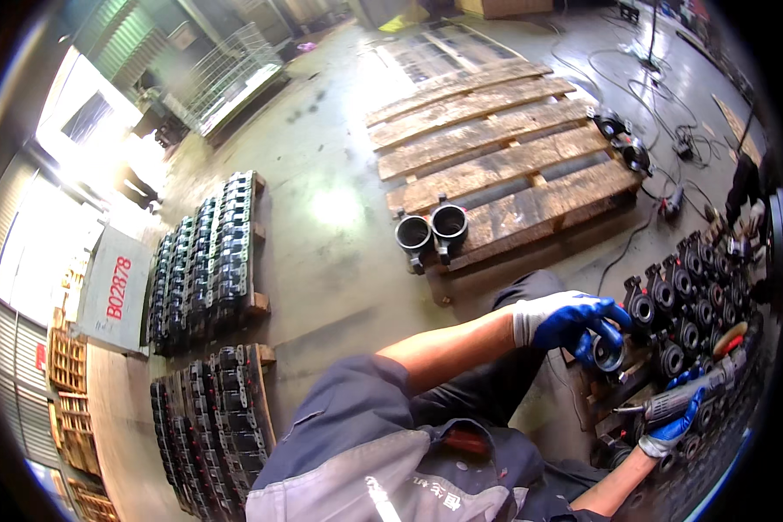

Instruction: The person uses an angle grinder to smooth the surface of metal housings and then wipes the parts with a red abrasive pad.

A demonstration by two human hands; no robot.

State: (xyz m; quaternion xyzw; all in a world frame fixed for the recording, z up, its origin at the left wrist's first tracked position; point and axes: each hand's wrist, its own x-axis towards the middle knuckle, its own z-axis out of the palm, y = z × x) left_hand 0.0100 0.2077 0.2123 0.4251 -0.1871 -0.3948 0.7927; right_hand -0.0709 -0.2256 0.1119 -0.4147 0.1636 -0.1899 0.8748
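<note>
My left hand [570,320] grips a dark round hollow metal casting [608,354]; my right hand [674,422] clutches a slim grey die grinder [683,397].

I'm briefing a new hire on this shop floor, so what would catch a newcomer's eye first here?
First, the two hands in blue-and-white work gloves at lower right: the left hand grips a dark metal ring-shaped casting, and the right hand holds a slim grey handheld grinder. Next, the rows of black metal castings on pallets at left, and the bare weathered wooden pallet at top centre with two grey metal rings on its near edge.
</note>
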